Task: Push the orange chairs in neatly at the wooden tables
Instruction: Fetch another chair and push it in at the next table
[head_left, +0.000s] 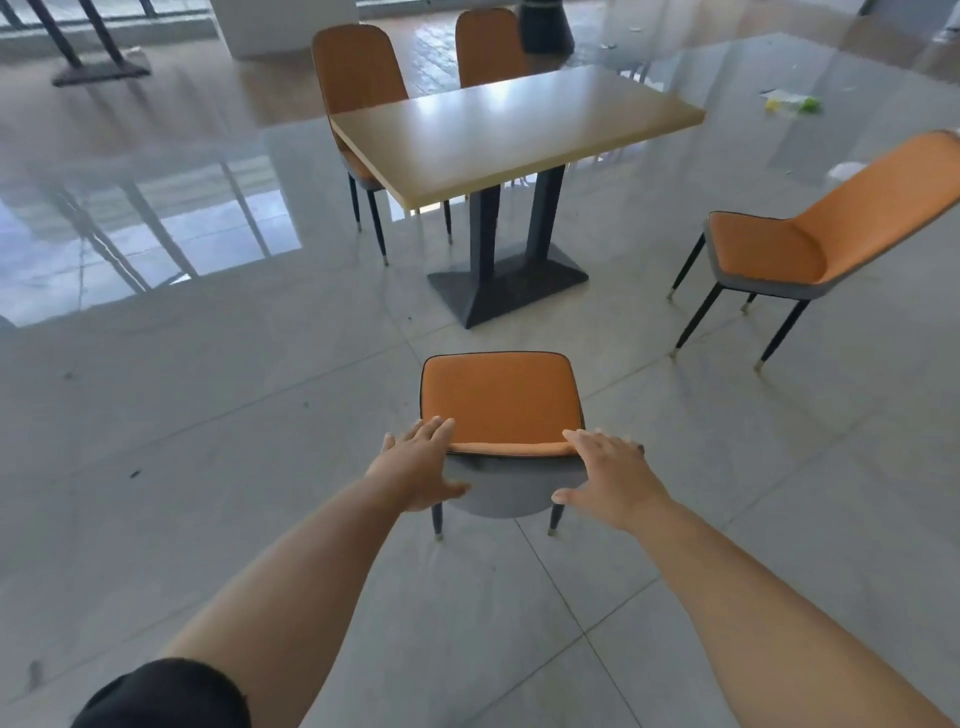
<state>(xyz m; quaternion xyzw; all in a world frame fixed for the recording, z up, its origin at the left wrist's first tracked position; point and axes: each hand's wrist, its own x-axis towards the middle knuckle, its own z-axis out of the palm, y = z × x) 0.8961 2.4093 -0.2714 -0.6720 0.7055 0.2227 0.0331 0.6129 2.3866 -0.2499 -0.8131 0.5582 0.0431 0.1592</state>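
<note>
An orange chair (498, 400) with a grey back stands right in front of me, facing the wooden table (509, 130), a gap of floor between them. My left hand (415, 467) and my right hand (613, 478) lie on the two ends of its backrest top, fingers spread and fairly straight, thumbs on the grey rear side. A second orange chair (769, 254) stands off to the right, turned at an angle away from the table. Two more orange chairs (358, 67) (488, 47) are tucked in at the table's far side.
The table's dark pedestal base (509, 291) sits on the glossy grey tile floor ahead of the near chair. Litter (789, 104) lies on the floor at the far right. Another dark table base (98, 73) is at the top left, a dark object (545, 26) beyond the table.
</note>
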